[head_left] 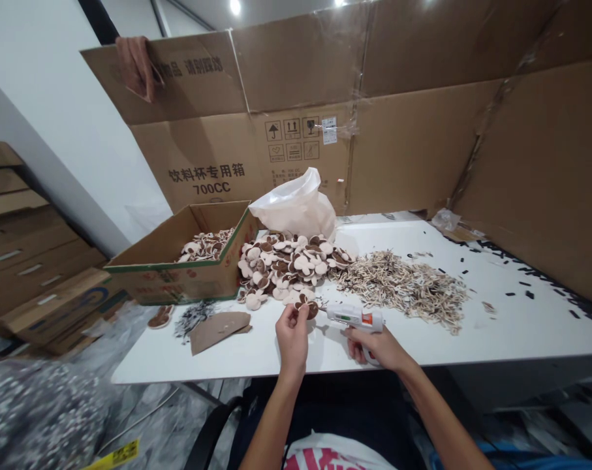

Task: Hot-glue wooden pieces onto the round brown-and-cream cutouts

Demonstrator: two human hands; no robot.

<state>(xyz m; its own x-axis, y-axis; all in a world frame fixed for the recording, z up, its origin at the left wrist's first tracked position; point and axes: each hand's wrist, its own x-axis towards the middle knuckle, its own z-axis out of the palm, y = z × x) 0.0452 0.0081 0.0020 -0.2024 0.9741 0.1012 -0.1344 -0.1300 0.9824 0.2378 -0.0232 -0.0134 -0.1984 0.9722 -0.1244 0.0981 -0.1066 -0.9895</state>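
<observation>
Near the front edge of the table [496, 326], a brown piece [312, 310] is pinched by the left hand [292, 334], while the right hand [376, 346] grips a glue gun [347, 315]. Gluing seems the present step; the next move, I judge, needs steady aim. Whether the nozzle [324, 309] touches (it is very small) I cannot tell; the box [178, 285] partly hides its contents [208, 244].

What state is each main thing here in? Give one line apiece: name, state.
Left hand, pinching brown piece
Brown piece, held
Right hand, gripping glue gun
Glue gun, held, nozzle toward brown piece
Cardboard box, open, partly filled
Brown-and-cream pieces, heaped
Pale strips, heaped
Plastic bag, puffed out
Brown cloth, draped
</observation>
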